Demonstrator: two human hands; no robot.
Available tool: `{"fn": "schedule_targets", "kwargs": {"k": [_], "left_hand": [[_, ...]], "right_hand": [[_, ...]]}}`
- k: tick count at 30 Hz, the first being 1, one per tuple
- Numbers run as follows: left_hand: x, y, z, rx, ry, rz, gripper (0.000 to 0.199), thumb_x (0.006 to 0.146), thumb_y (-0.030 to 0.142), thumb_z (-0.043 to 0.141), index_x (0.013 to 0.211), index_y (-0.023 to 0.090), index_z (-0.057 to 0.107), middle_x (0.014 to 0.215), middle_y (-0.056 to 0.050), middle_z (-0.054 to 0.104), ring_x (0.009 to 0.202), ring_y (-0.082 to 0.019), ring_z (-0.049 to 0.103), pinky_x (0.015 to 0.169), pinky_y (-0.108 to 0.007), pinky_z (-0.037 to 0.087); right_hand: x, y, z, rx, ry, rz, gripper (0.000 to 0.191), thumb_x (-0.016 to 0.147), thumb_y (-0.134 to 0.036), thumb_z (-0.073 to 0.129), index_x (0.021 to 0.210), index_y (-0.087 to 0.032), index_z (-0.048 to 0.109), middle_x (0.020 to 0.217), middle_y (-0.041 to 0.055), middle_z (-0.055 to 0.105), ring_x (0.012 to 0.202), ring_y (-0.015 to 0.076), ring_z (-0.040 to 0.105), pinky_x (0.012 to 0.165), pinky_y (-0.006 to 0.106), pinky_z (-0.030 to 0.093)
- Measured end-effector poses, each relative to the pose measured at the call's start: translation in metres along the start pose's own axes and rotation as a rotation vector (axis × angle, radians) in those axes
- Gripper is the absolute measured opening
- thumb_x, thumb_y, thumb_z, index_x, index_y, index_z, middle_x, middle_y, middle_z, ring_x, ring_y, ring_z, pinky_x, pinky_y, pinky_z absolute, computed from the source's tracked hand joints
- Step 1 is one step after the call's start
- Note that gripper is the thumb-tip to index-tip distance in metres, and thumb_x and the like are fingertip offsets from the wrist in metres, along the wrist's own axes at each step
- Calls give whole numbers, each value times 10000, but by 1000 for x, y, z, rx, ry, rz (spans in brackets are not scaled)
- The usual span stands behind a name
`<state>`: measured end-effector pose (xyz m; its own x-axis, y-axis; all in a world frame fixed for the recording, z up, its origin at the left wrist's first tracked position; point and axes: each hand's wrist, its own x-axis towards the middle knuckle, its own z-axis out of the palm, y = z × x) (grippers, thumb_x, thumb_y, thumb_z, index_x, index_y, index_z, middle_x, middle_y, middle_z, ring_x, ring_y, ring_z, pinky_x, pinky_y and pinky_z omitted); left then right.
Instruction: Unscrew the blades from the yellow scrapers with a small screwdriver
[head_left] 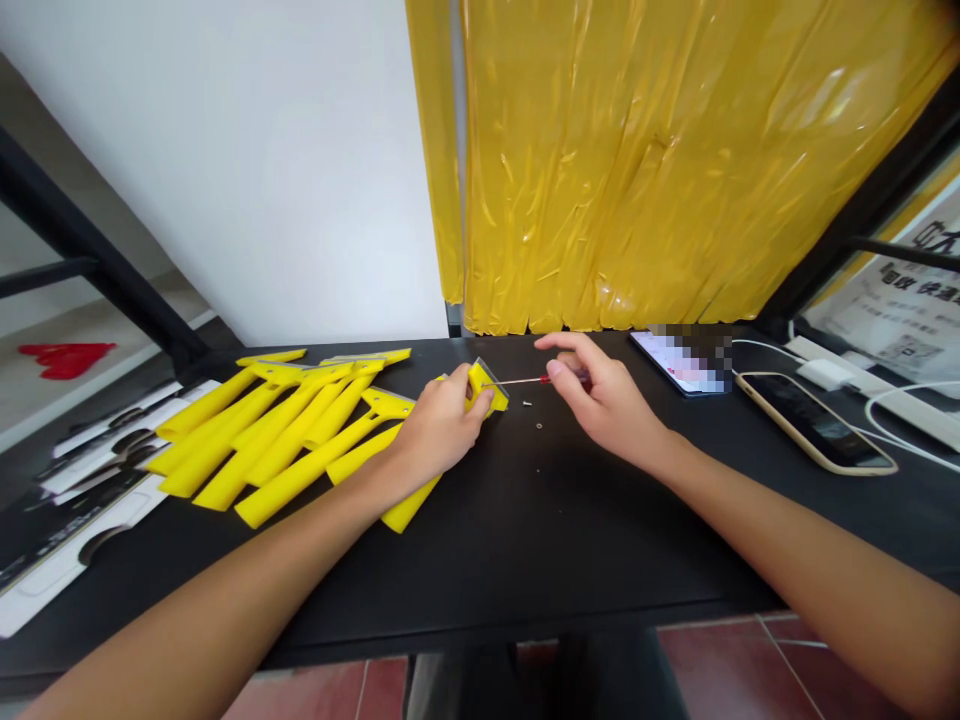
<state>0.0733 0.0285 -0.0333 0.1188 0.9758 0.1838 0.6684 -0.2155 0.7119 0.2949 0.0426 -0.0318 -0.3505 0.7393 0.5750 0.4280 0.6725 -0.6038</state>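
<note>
The left hand (439,430) grips a yellow plastic scraper (481,386) on the black worktop (525,540). The right hand (607,400) pinches a red-handled screwdriver (525,381), its tip at the scraper. A small screw (527,403) lies just right of the scraper, and a pile of yellow scrapers (262,450) lies left of it.

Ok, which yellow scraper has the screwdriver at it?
The yellow scraper in the left hand, head against the tip of the red-handled screwdriver in the right hand; the other scrapers lie in a heap.
</note>
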Motion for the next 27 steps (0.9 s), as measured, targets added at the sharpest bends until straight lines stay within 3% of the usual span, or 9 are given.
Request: {"fn": "schedule_targets", "kwargs": {"k": [3,7,13,19,23,27], "left_hand": [[0,1,0,29,-19,-2,220,948,389,572,815,247,469,541,30,551,444,-163,525,472,-272,340],[-1,2,-2,105,-54,2,209,973,418,508,865,247,454,561,34,573,429,-158,528,477,-277,341],[0,-1,-1,125,-41,24,175,973,417,497,963,251,444,582,43,587,446,-160,557,493,-279,345],[-1,-1,-2,130,-55,11,184,977,426,485,974,247,444,557,46,569,450,-165,559,492,-281,340],[-1,0,-2,133,-51,11,164,983,408,482,984,247,451,563,45,583,450,-165,557,501,-280,348],[0,0,-1,136,-46,22,162,977,401,494,957,244,458,561,43,584,461,-170,567,514,-281,363]], "right_hand": [[0,-2,0,-9,0,-47,292,999,-327,518,1273,-231,551,692,-40,476,583,140,458,595,283,399],[0,-1,-1,-88,40,32,255,1034,-386,462,1151,-227,623,669,-38,503,551,121,439,580,276,370],[1,1,1,43,21,-41,320,993,-281,527,1305,-218,495,729,-43,431,622,136,454,626,279,405],[0,2,-1,-49,1,47,286,1041,-409,447,1204,-224,593,655,-45,473,547,128,422,584,285,375],[1,1,-1,9,-17,-8,315,1024,-355,491,1305,-217,521,676,-52,444,589,133,448,613,278,393],[2,1,-2,-20,-47,25,260,1038,-406,456,1114,-220,620,742,-15,564,639,134,513,642,283,400]]}}
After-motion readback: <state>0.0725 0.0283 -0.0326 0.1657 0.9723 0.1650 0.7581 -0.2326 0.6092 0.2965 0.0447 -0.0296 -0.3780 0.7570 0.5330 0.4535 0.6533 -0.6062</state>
